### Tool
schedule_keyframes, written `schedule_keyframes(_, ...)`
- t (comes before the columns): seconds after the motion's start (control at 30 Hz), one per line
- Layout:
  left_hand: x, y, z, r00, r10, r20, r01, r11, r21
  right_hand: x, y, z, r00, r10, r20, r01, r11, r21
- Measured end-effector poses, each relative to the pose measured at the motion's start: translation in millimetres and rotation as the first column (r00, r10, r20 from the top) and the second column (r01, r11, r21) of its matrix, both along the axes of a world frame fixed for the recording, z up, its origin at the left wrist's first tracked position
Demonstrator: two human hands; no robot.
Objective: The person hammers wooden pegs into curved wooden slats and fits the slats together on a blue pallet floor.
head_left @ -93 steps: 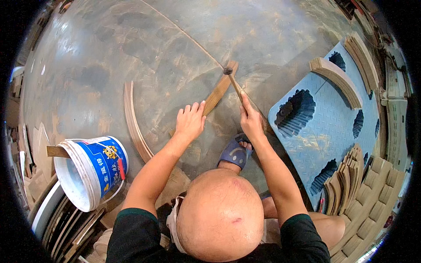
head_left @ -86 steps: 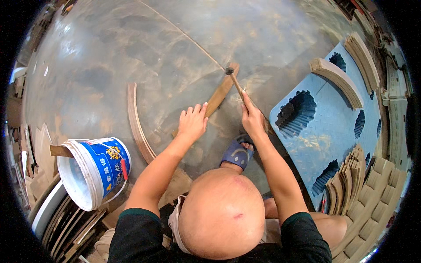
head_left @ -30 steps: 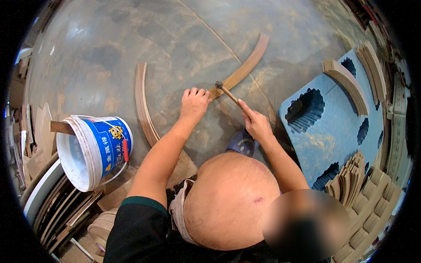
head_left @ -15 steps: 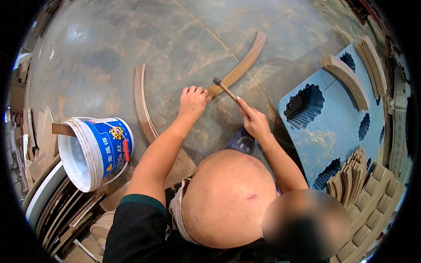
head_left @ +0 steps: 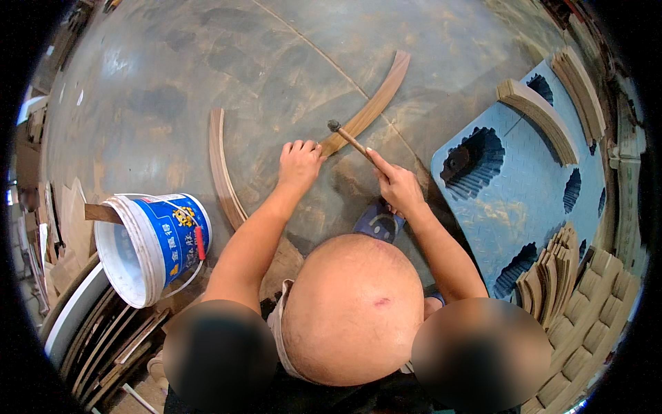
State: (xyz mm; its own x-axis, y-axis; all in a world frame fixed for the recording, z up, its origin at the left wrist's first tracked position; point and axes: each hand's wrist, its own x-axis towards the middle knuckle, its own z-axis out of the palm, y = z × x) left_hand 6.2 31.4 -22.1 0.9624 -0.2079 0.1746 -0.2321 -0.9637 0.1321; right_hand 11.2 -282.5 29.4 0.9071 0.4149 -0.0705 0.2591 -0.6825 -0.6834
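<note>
My left hand [head_left: 301, 165] is closed around the near end of a curved wooden strip [head_left: 376, 103], which arcs away to the far right above the floor. In my right hand [head_left: 400, 186] is a hammer [head_left: 354, 143] with a slim wooden handle and a small dark head. The fingers wrap the handle's near end, with the index finger along it. The hammer's head appears over the strip's left edge, close to my left hand; whether it touches the wood I cannot tell. Left of my left hand, another curved strip [head_left: 219, 159] lies on the floor.
At left, a white-and-blue bucket [head_left: 148, 241] lies tilted, a wooden piece [head_left: 101, 212] across its mouth. Curved boards [head_left: 103, 331] are stacked below it. At right, a blue panel [head_left: 476, 221] with dark ribbed hollows bears curved wooden stacks [head_left: 541, 117]. More wood pieces [head_left: 552, 276] stand nearer.
The hammer's head has shifted slightly left and my right hand slightly nearer me. Both hands keep their holds. The whole view has moved a little.
</note>
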Motion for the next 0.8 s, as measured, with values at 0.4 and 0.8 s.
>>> schedule_keyframes(0.4, 0.7, -7.9, 9.8, 1.0, 0.014, -0.013, -0.014, 1.0, -0.027, -1.8, -5.2, -8.1, 0.999, -0.007, 0.046, 0.004, 0.998, 0.059)
schedule_keyframes(0.8, 5.3, -9.1, 14.6, 0.997, 0.013, -0.078, -0.016, 0.999, -0.037, -2.9, -5.6, -13.3, 1.0, -0.02, -0.016, 0.02, 1.0, -0.014)
